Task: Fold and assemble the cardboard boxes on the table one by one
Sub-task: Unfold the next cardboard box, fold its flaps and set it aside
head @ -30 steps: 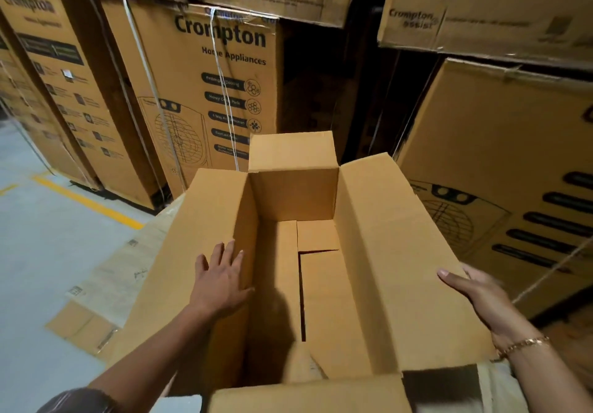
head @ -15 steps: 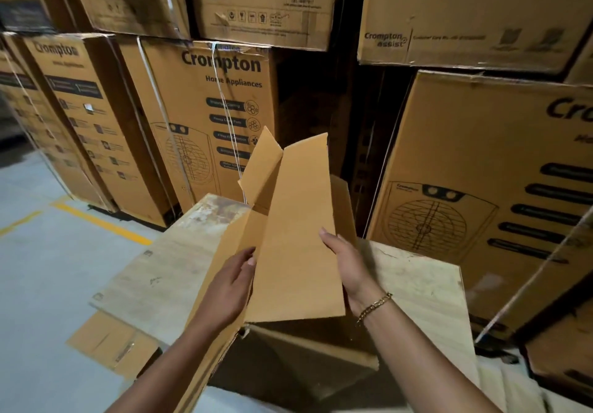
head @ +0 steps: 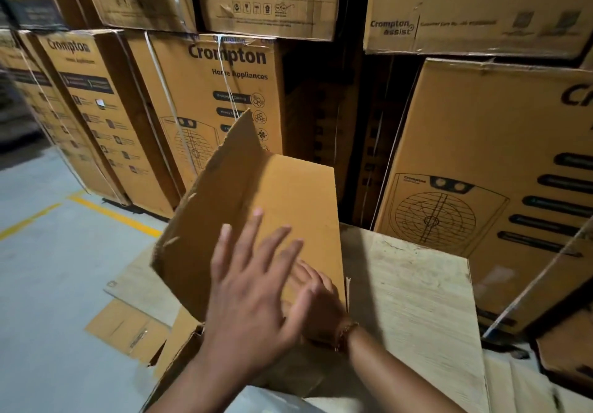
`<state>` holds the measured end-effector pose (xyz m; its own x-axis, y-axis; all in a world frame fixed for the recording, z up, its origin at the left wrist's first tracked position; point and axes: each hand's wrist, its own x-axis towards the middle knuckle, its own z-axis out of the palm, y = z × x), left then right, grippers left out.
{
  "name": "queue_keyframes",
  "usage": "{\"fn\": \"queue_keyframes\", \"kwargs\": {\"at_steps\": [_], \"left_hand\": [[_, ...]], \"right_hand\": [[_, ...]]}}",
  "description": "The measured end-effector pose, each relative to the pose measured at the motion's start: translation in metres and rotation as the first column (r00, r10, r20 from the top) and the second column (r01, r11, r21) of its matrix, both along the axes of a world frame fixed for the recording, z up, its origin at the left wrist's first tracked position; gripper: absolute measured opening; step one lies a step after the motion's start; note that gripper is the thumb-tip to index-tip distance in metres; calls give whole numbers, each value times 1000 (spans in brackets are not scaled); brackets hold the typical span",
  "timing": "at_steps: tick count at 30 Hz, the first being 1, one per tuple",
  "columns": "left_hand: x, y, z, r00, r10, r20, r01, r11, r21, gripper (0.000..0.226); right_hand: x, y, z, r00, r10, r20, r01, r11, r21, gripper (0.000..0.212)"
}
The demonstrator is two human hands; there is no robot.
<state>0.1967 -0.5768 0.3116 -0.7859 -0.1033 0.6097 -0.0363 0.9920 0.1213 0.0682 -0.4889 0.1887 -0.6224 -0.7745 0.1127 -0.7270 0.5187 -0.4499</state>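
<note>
Cardboard box [head: 256,220], tilted over table [head: 417,290]: left hand [head: 253,287] splayed flat, right hand [head: 316,294] fingers loosely spread beneath. Flap-folding step; next, likely press flaps shut.

Light: dim, warm, from overhead
Shadows: deep gap between stacked cartons [head: 321,130]
Blur: hands [head: 253,287] smeared by motion
Edges: wide-angle bending, soft corners

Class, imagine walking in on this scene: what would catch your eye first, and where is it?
First, the plain cardboard box tilted up at centre, with the spread left hand in front and the right hand against it. Behind, printed Crompton cartons fill the view, and a pale table lies below right.
</note>
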Motion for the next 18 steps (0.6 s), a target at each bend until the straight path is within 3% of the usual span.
{"fn": "queue_keyframes", "kwargs": {"at_steps": [2,4,6,9,12,14,18], "left_hand": [[-18,-2,-21,953,53,298,-44,998,-37,69],[-34,-27,-52,842,113,528,-141,990,13,84],[-39,-62,-89,749,176,639,-258,965,36,97],[-25,-103,-130,709,190,679,-371,919,130,93],[-9,-129,-152,735,180,653,-409,887,215,90],[-6,-141,-157,753,174,635,-414,875,251,90],[-10,-150,-161,765,163,623,-403,876,266,92]], "right_hand": [[-2,-5,2,994,36,-105,-31,998,46,65],[-4,1,9,1000,-3,4,3,989,147,64],[-9,13,1,996,-79,52,71,989,128,62],[-18,36,-13,959,-213,188,214,977,18,60],[-32,51,-30,812,-282,510,350,936,-40,50],[-33,50,-37,724,-236,648,345,938,-43,46],[-28,23,-53,645,-206,736,285,958,18,51]]}}
